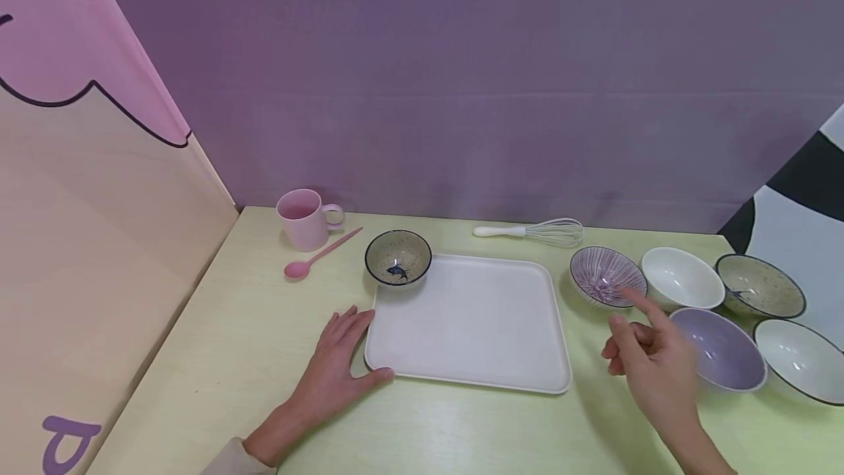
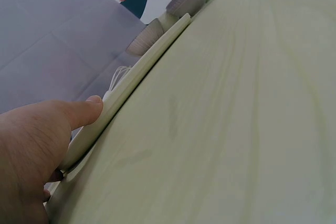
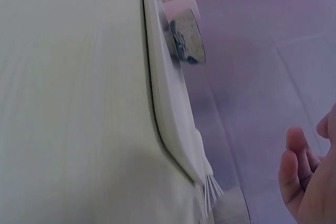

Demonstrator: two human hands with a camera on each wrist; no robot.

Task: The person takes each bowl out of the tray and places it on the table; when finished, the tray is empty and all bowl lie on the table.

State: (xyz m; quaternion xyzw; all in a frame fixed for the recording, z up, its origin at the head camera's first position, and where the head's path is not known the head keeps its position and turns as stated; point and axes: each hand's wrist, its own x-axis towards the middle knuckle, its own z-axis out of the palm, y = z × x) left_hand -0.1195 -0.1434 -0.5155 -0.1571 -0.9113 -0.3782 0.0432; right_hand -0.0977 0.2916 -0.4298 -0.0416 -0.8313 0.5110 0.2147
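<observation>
A white rectangular tray (image 1: 475, 328) lies on the table, and my left hand (image 1: 339, 361) rests at its front left corner. The thumb touches the front edge and the fingers lie along the left edge. At the tray's back left corner stands a speckled bowl (image 1: 398, 249) with a dark fish drawn inside. My right hand (image 1: 659, 369) is raised off to the tray's right and holds nothing. Its index finger stretches toward a purple-striped bowl (image 1: 601, 266), while the other fingers are curled; whether the fingertip touches the bowl I cannot tell.
Right of the striped bowl stand a white bowl (image 1: 682, 273), a second speckled bowl (image 1: 765, 281), a lilac bowl (image 1: 719, 350) and a dark-rimmed white bowl (image 1: 801, 361). A whisk (image 1: 527, 231) lies behind the tray. At back left are a pink mug (image 1: 305, 226) and a pink spoon (image 1: 300, 268).
</observation>
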